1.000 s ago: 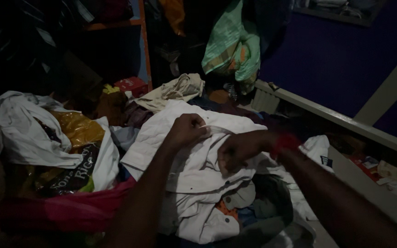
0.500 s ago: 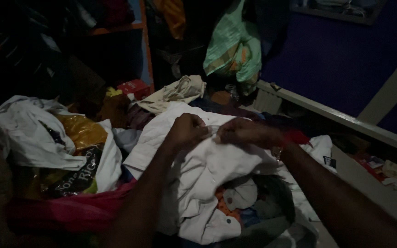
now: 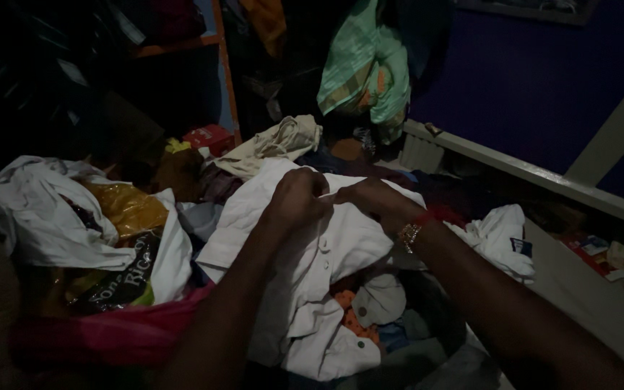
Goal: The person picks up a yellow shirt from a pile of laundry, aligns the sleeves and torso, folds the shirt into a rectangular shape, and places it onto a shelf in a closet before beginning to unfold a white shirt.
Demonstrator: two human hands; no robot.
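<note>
Room: dim, a blue wall (image 3: 536, 79) at 1 o'clock and a pale rail (image 3: 529, 173) slanting down toward 4 o'clock.
Around: a sack (image 3: 120, 271) stuffed with white cloth at 9 o'clock; a beige garment (image 3: 276, 141) and a red box (image 3: 207, 135) at 12; a green cloth (image 3: 366, 65) hanging above them; a pink cloth (image 3: 110, 328) at 7; a small white garment (image 3: 496, 235) at 3.
In the way: both forearms cross the lower part of the shirt (image 3: 312, 274).
Hands: left hand (image 3: 299, 196) and right hand (image 3: 375, 198) are close together, each pinching the shirt's upper edge.
Change: the hands sit nearer each other than a second ago, and a bracelet (image 3: 408, 233) now shows at the right wrist.
Shirt: white, buttoned, on top of the clothes pile at centre; long axis runs 12 to 6, upper edge at 12, hem at 6.
</note>
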